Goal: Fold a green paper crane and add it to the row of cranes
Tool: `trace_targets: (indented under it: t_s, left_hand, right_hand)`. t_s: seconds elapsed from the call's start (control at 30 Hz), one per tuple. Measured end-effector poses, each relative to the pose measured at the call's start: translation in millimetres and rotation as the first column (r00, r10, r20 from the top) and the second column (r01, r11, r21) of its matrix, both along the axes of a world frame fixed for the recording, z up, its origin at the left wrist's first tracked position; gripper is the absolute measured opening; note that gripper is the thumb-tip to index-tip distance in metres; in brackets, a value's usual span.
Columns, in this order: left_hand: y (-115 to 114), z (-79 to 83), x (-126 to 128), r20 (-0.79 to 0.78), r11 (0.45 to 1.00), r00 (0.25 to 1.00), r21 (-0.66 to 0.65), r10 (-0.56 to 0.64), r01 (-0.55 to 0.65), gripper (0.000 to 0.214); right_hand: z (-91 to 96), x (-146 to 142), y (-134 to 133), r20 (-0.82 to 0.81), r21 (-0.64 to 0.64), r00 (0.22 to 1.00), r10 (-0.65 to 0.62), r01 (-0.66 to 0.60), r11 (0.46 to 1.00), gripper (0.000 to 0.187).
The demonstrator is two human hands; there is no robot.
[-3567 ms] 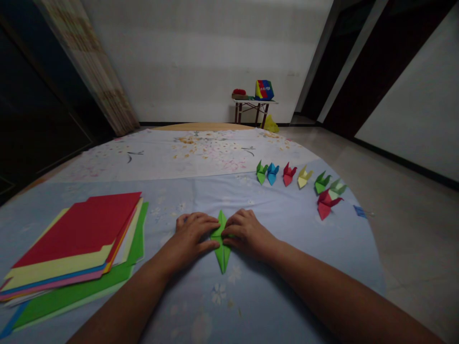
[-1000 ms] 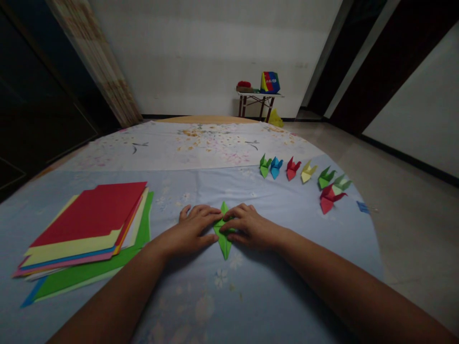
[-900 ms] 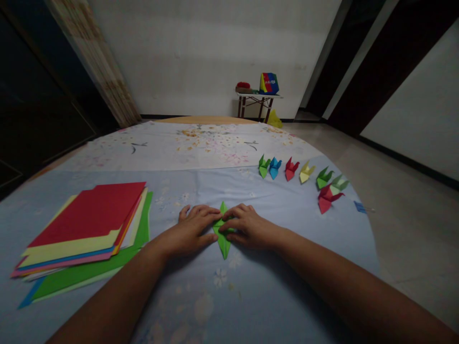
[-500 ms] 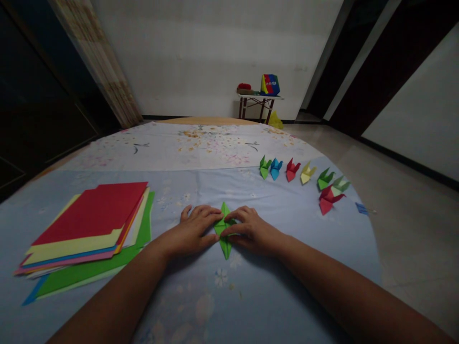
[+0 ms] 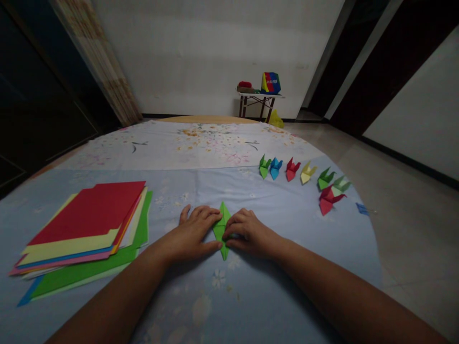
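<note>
A green folded paper (image 5: 222, 224), narrow and pointed at both ends, lies on the light blue cloth (image 5: 294, 229) in front of me. My left hand (image 5: 191, 232) presses its left side, fingertips on the upper flap and thumb stretched out below. My right hand (image 5: 251, 232) has its fingers curled and pinched on the right side of the paper. Both hands meet over its middle, so only the top and bottom tips show.
A stack of coloured paper sheets (image 5: 89, 220), red on top, lies at the left. A row of small folded paper figures (image 5: 292, 168) runs at the back right, ending in a red one (image 5: 328, 199) near the round table's edge. A small blue scrap (image 5: 362, 208) lies beyond.
My fingers have shifted a little on the green paper: the right hand has curled in tighter and the left thumb has slid under towards the lower tip. The paper stays in place.
</note>
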State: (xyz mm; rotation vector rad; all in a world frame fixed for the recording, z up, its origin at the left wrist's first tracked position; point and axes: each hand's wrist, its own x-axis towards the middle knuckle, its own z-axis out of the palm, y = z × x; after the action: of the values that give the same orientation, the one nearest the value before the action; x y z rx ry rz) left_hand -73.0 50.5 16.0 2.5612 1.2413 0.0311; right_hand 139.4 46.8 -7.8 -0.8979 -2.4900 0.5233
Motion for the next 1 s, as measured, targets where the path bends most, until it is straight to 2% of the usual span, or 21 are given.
trace_targets:
  t_s: [0.27,0.57,0.8,0.93,1.0]
  left_hand:
    - [-4,-12.9,5,0.011,0.997,1.0,0.071,0.022,-0.023,0.064]
    - [-7,-11.2,13,-0.018,0.996,0.999,0.083,0.04,-0.038,0.082]
    - [-8,-10.0,14,-0.037,0.998,0.999,0.053,0.03,-0.028,0.111]
    - [0,-5.6,3,-0.004,1.0,1.0,-0.016,-0.007,0.007,0.102]
    - [4,-3.5,-1,0.014,0.999,1.0,-0.043,-0.017,0.018,0.084]
  right_hand:
    - [2.5,0,1,0.04,-0.019,0.999,0.001,0.0,1.0,0.013]
    - [2.1,0,2,0.04,-0.027,0.999,0.01,-0.009,1.0,0.011]
    - [4.1,-1,0,0.017,-0.039,1.0,0.006,-0.005,0.999,0.01]
    - [3.2,-4,-2,0.027,-0.033,0.999,-0.037,0.038,0.999,0.013]
    - [1.7,-7,-3,0.032,-0.025,0.997,-0.069,0.07,0.997,0.015]
